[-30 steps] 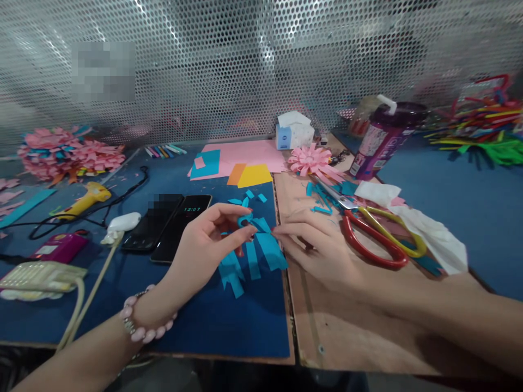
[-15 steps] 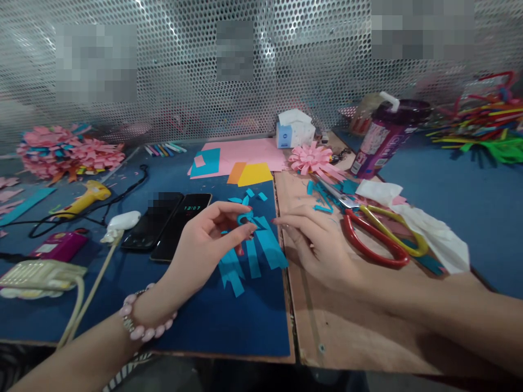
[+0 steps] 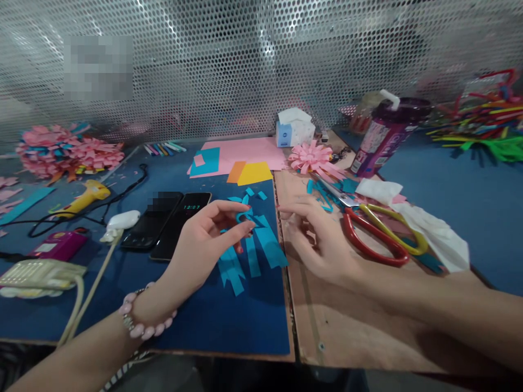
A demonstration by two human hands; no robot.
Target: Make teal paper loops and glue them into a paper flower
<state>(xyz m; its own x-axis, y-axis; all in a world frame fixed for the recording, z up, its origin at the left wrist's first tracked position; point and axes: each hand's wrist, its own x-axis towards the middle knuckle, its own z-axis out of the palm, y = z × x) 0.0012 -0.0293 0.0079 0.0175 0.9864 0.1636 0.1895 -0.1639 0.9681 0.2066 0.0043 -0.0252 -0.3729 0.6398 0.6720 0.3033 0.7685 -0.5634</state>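
At the hub of the clock, head view: blue paper curl, partly covered by fingers, over the dark blue tabletop.
Left hand: toward eight o'clock of the hub, thumb and index finger pinching the curl between them; a pink beaded bracelet circles the wrist.
Right hand: at three o'clock, apart from the curl, fingers loosely bent, the index finger stretched out with a gap between it and the thumb.
Blue paper strips: fanned from four to seven o'clock, just below the curl; whether they join it cannot be told.
Scissors: at three o'clock, just beyond the right hand, one handle red, the other yellow, blades pointing toward ten; crumpled white tissue lies beside them.
Smartphones: two, side by side at nine o'clock, one screen showing 12:07.
Yellow glue gun: farther out at nine, a black cable looping near it.
Pink paper flowers: bunched at ten, mixed with blue; a single pink flower lies at two.
Pink sheet: at twelve, a blue rectangle on it toward eleven, a yellow piece and an orange piece along its near edge.
Tissue pack: at one o'clock.
Purple cup: at two, with a white straw.
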